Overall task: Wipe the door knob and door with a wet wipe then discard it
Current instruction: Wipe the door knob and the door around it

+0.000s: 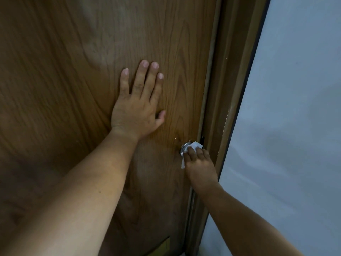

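Note:
A brown wood-grain door fills most of the view. My left hand lies flat against it with fingers straight, above and left of the knob. The silver door knob sits near the door's right edge, mostly covered. My right hand grips the knob through a white wet wipe, whose corners stick out above and left of my fingers.
A brown door frame runs along the door's right edge. Beyond it is a pale grey-white wall. A lighter rectangular patch shows low on the door.

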